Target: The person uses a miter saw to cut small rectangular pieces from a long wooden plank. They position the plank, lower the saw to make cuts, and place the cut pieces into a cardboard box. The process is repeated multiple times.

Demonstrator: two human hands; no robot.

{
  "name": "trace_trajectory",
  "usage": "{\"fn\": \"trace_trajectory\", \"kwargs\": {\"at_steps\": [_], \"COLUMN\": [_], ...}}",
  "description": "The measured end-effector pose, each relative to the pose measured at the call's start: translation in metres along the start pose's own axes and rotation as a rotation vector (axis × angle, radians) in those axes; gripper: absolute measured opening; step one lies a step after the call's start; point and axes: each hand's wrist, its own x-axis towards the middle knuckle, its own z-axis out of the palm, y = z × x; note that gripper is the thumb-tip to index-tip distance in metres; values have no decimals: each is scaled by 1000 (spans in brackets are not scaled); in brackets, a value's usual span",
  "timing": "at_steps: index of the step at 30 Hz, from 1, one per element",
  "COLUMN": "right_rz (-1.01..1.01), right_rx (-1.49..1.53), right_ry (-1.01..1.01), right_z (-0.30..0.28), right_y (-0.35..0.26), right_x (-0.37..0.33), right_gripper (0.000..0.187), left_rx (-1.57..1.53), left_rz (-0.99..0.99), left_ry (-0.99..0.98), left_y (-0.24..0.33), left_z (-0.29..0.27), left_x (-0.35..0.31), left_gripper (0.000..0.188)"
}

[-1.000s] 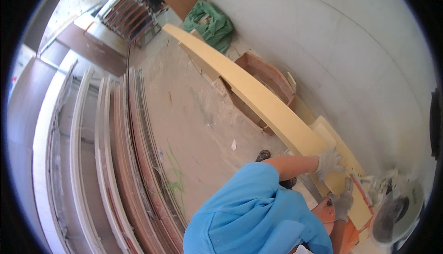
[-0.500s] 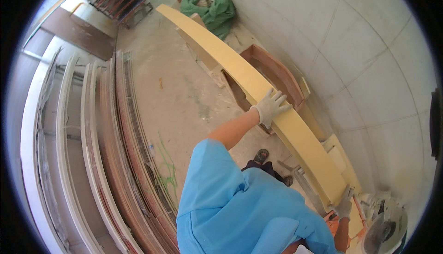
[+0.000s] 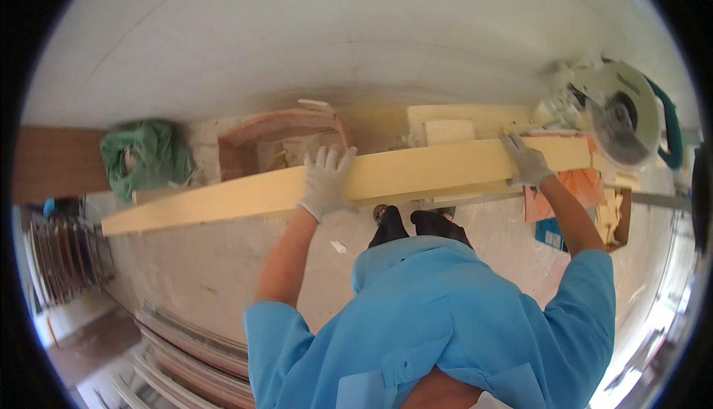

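A long pale-yellow board (image 3: 423, 169) stretches across in front of me, from the far left to the saw on the right. My left hand (image 3: 327, 182), in a white glove, lies across the board's middle with its fingers spread and their tips past the far edge. Nearer the right end, my gloved right hand (image 3: 529, 164) grips the board, its fingers over the top. Beyond that end stands a miter saw (image 3: 627, 112) with a round pale guard and a green-blue handle.
A reddish-brown curved frame (image 3: 282, 121) and a green sack (image 3: 145, 153) sit along the wall. An open box with offcuts (image 3: 610, 216) stands below the saw. Long panels and strips (image 3: 193, 364) lie behind me at lower left. A metal rack (image 3: 63, 260) is at far left.
My view has turned right, so the board now runs nearly level across it and the saw shows fully. Both hands stay on the board.
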Motion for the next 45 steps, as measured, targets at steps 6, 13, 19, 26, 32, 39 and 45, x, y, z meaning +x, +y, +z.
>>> {"fn": "trace_trajectory", "kwargs": {"at_steps": [6, 13, 19, 26, 32, 39, 45], "right_rz": [-4, -79, -180, -333, -353, -358, -354], "right_rx": [5, -86, -337, -292, -315, -240, -204], "right_ry": [0, -44, -77, 34, 26, 15, 8], "right_z": [3, -9, -12, -4, -8, -10, -11], "right_y": [2, 10, 14, 27, 29, 29, 29], "right_x": [0, 2, 10, 12, 11, 11, 10], "right_gripper": [132, 137, 142, 131, 128, 127, 127], "left_rx": [-55, 20, -21, -26, -33, -41, -56], "left_rz": [275, 223, 226, 200, 217, 226, 214], "left_ry": [189, 91, 144, 88, 135, 119, 90], "left_y": [102, 121, 150, 155, 155, 152, 153], "left_z": [21, 20, 14, 9, 13, 16, 14], "left_x": [54, 72, 81, 86, 88, 89, 89], "left_gripper": [127, 121, 120, 118, 114, 114, 112]}}
